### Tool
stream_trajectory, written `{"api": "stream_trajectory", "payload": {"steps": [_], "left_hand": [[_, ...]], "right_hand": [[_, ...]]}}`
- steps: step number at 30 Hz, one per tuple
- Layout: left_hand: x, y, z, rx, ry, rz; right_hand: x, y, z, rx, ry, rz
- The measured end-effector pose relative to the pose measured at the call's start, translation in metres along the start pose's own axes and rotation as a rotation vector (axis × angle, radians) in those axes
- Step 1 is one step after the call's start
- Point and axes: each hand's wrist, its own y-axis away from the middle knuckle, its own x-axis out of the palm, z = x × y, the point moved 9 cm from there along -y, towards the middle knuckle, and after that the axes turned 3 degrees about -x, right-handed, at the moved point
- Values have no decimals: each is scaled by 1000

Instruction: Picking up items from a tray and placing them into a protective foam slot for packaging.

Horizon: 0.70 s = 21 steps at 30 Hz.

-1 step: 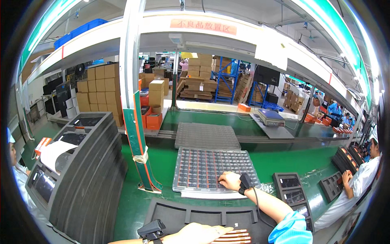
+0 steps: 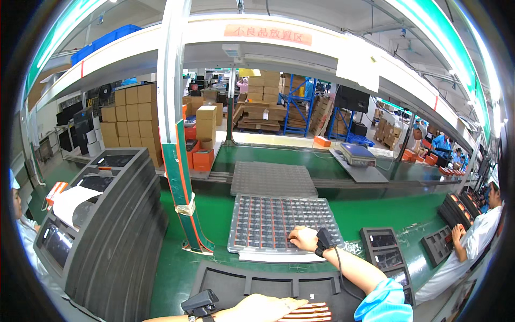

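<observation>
My right hand reaches over the clear compartment tray. Its fingers are bent together at the tray's lower right part, and whatever they pinch is hidden. Rows of small dark pieces with orange lines fill the tray. Lower down, my left hand is over a dark foam tray with recesses. Several thin orange-and-white strips stick out to the right from under its fingers, apparently held there; the frame edge cuts off part of this hand. Both wrists wear black devices, and a cable runs along my right forearm.
A tall stack of black foam trays stands at left beside a green-and-white post. Beyond the compartment tray lies another grey tray. A scale sits farther back. Foam trays and a co-worker are at right.
</observation>
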Motion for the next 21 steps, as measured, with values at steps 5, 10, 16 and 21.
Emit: {"api": "stream_trajectory", "payload": {"steps": [5, 10, 16, 21], "left_hand": [[-1, -2, 2, 3, -19, -5], [0, -3, 3, -27, -35, 27], [-1, -2, 1, -4, -35, 12], [1, -1, 3, -7, -50, 10]], "right_hand": [[-5, -5, 4, 24, 19, 54], [-9, -6, 16, -23, 90, 71], [-13, -4, 21, -35, 130, 77], [-15, -5, 25, -30, 110, 67]]}}
